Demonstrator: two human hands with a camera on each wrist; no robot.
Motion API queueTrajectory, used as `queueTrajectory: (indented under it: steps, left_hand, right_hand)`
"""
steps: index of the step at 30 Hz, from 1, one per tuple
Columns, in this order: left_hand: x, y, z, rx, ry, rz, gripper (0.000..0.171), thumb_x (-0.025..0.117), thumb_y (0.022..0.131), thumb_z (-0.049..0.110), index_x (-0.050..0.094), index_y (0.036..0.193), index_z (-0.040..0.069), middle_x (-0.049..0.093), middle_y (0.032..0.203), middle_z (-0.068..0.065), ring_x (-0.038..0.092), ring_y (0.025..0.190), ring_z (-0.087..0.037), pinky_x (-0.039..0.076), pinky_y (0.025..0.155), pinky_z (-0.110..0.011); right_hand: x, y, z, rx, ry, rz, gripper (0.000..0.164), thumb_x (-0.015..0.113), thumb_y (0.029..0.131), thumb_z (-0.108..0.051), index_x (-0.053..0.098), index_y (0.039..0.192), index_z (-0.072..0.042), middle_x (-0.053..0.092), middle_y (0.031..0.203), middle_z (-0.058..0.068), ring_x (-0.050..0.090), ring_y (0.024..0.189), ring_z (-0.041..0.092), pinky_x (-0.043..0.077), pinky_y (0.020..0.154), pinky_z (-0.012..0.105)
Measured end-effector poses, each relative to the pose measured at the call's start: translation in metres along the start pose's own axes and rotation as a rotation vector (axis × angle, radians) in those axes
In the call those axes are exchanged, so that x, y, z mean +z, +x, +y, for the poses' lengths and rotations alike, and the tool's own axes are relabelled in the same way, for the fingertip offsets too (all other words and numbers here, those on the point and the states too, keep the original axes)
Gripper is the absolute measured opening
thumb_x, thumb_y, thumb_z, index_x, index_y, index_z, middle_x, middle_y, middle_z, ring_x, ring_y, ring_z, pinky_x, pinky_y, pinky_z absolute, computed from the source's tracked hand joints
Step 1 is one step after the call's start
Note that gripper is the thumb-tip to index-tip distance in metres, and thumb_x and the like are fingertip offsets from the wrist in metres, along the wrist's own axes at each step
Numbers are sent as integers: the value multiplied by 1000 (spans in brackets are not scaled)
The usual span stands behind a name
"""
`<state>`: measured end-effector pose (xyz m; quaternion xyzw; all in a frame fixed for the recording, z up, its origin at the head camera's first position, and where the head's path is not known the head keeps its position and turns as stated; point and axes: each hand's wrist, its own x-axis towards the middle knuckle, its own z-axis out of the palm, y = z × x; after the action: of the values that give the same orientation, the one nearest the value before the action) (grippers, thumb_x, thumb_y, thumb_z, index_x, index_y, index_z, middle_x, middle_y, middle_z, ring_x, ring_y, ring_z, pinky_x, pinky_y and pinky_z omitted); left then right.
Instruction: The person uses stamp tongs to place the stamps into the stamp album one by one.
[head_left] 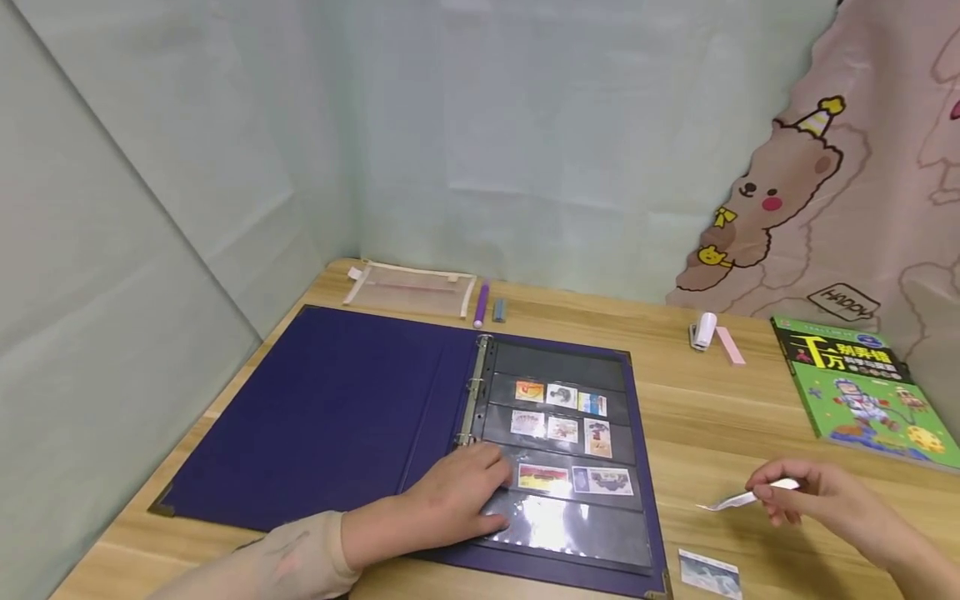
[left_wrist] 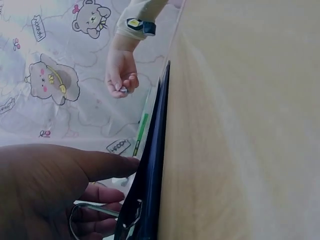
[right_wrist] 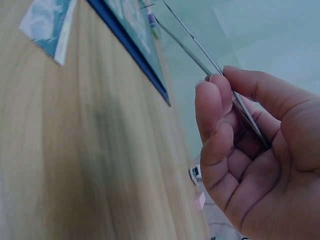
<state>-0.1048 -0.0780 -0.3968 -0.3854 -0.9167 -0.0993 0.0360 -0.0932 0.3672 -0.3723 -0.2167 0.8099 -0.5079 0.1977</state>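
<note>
A dark blue ring-binder stamp album (head_left: 352, 408) lies open on the table. Several stamps (head_left: 543, 478) sit in the clear strips of its black page (head_left: 570, 533). My left hand (head_left: 457, 492) rests on the page's left side, just below the metal rings (head_left: 476, 383); in the left wrist view its thumb (left_wrist: 112, 166) touches the page. To the right of the album, my right hand (head_left: 813, 496) pinches metal tweezers (right_wrist: 220, 70) between thumb and fingers. Their tips are apart in the right wrist view and hold nothing. A loose grey-blue stamp (head_left: 710, 573) lies on the table below them.
Behind the album lie a mesh zip pouch (head_left: 412, 290), a purple pen (head_left: 482, 306) and a small grey-blue stick (head_left: 499, 311). A white stapler (head_left: 703, 332) and a pink strip (head_left: 730, 346) are at the back right. A green book (head_left: 862, 392) lies at the far right.
</note>
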Motion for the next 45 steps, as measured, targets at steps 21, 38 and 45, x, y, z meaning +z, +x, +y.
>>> queueTrajectory:
  steps: [21,38,45]
  left_hand:
    - [3,-3,5,-11,1,26,36,71,69,43,50,83,17,45,83,7,42,81,-9,40,77,-25]
    - [4,-6,7,-42,142,80,43,66,71,50,53,88,13,48,84,2,46,82,-14,41,78,-29]
    - [8,-7,8,-52,229,139,49,68,68,53,55,89,11,49,82,1,49,80,-15,43,79,-30]
  right_hand:
    - [-4,-31,11,111,96,-101,22,34,95,-1,54,104,0,60,80,1,56,66,17,35,48,34]
    - [-9,-46,7,219,-26,-108,18,41,93,-4,58,96,-4,60,72,-2,56,62,12,39,46,26]
    - [-6,-50,11,238,-7,-82,18,40,93,-4,56,98,4,60,74,-5,55,62,12,40,47,27]
